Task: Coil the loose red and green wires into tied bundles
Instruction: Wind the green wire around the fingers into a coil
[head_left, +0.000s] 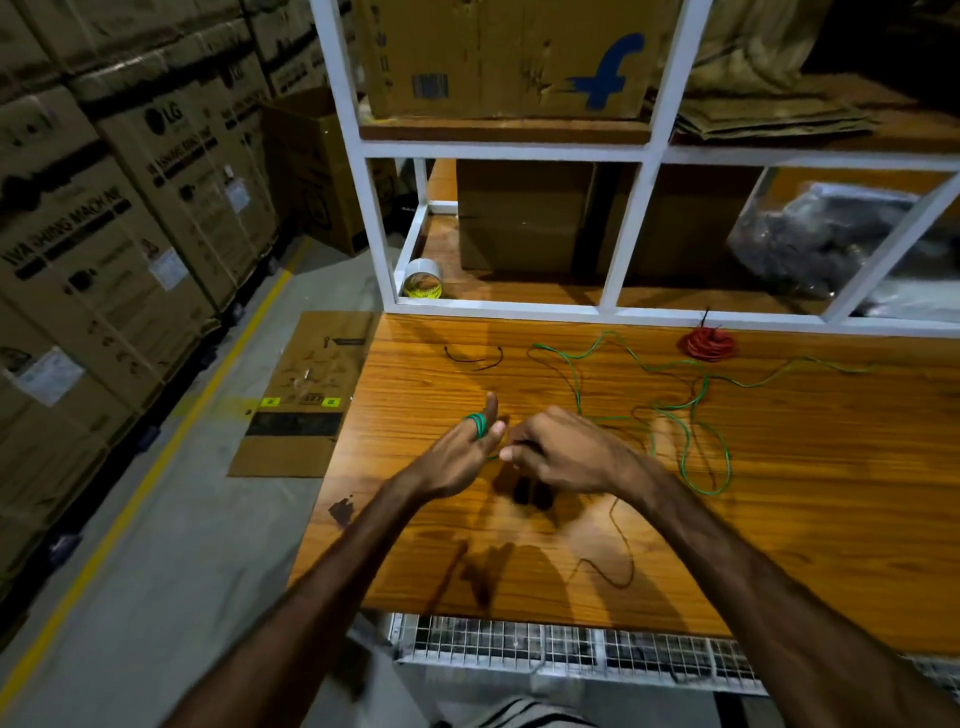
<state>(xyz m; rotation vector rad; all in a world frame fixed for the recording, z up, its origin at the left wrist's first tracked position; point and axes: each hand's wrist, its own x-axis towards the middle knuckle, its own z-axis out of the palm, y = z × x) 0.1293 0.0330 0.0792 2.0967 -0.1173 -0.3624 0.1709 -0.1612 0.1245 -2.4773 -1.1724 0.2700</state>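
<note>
A long green wire (691, 410) lies in loose loops across the wooden table (779, 493). One end is wound in a few turns around the fingers of my left hand (467, 452), which is held flat with the fingers straight. My right hand (561, 452) is closed on the green wire just beside the left fingertips. The red wire (708, 344) sits as a small tied coil at the back of the table. A short dark tie wire (474, 357) lies at the back left, and another thin dark wire (618, 551) curls near the front.
A white metal shelf frame (623, 234) stands behind the table with cardboard boxes, a tape roll (423, 280) and a plastic bag. Stacked cartons line the left aisle. Flat cardboard (306, 395) lies on the floor by the table's left edge. Wire mesh runs under the front edge.
</note>
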